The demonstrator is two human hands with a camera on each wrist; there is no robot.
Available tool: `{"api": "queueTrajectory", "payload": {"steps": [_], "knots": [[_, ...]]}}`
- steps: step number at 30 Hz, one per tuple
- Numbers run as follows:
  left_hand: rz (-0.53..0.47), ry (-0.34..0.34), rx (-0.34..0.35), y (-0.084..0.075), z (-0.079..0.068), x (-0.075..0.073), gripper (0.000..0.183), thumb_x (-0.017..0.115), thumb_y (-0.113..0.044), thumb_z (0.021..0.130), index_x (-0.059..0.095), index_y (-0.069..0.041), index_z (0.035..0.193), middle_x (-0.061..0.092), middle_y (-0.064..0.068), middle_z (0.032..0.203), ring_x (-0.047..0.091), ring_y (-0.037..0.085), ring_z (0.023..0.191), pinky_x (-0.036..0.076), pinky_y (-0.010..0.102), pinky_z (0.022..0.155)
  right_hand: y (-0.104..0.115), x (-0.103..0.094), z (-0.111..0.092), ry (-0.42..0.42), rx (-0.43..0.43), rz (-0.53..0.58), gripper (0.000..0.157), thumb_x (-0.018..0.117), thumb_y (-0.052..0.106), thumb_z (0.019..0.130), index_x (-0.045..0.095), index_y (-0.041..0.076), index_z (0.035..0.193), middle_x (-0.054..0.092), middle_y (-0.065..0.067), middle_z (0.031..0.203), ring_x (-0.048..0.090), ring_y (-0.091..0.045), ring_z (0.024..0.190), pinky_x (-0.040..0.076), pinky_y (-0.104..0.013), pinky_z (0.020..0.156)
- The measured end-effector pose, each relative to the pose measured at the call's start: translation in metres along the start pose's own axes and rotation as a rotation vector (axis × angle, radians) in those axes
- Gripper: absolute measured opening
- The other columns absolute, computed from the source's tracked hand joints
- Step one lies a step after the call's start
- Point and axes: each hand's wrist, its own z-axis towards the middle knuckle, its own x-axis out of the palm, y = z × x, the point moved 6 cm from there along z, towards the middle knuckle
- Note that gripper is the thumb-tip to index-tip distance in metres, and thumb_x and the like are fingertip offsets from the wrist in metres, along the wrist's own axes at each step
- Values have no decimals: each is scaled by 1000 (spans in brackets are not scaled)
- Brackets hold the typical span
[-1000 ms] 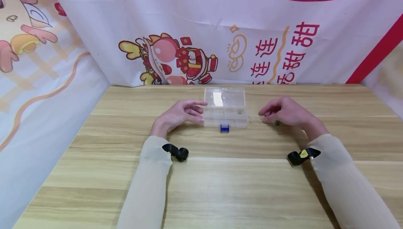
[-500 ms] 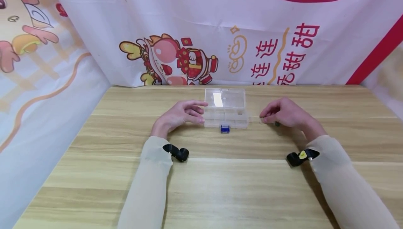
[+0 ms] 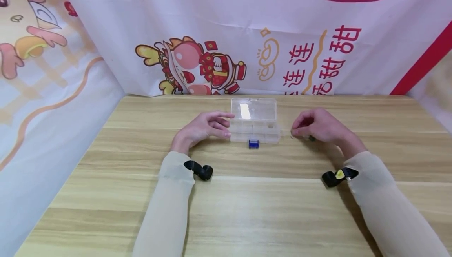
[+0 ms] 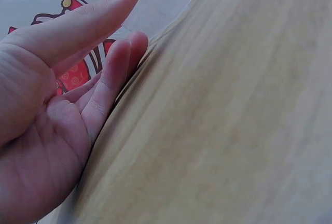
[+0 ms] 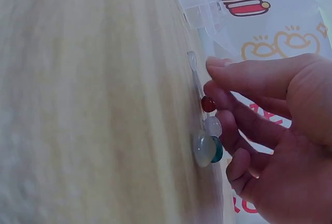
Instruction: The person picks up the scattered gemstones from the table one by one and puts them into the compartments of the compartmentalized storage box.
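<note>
A clear plastic compartment box point(image 3: 254, 131) stands near the back of the table with its lid raised. Its blue latch point(image 3: 253, 144) faces front. My left hand point(image 3: 208, 125) is at the box's left side, thumb and fingers extended, the tips at its edge. Beyond the right side, my right hand point(image 3: 319, 125) hovers low over small polished stones. By its thumb lies a clear stone point(image 5: 192, 60). A red-brown stone point(image 5: 208, 103), a whitish one point(image 5: 204, 149) and a teal one point(image 5: 217, 149) lie under the fingers. A gap shows between thumb and forefinger, with nothing visible in it.
The wood-grain table point(image 3: 265, 210) reaches back to a printed white and red cloth point(image 3: 219, 13). Another cloth point(image 3: 53, 104) hangs along the left side. A small brownish piece point(image 3: 270, 126) appears in a rear right compartment of the box.
The head view has shifted very slightly. My right fingertips have moved a little beside the clear stone. My left hand stays at the box's left edge.
</note>
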Motion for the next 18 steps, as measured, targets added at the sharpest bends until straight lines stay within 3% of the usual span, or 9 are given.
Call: {"api": "queueTrajectory", "payload": {"steps": [7, 18], "knots": [[-10, 0, 1, 0, 1, 0, 63, 83, 0, 89, 65, -21, 145, 66, 12, 135, 74, 20, 107, 47, 44, 121, 2, -3, -1, -57, -24, 8, 15, 77, 23, 99, 76, 13, 109, 71, -9, 102, 60, -23, 88, 50, -29, 67], [-7, -2, 0, 1, 1, 0, 62, 83, 0, 89, 66, -21, 145, 66, 13, 135, 74, 19, 106, 47, 43, 121, 11, -4, -3, -105, -48, 30, 24, 71, 23, 103, 77, 14, 125, 73, -13, 107, 62, -25, 87, 51, -31, 64]]}}
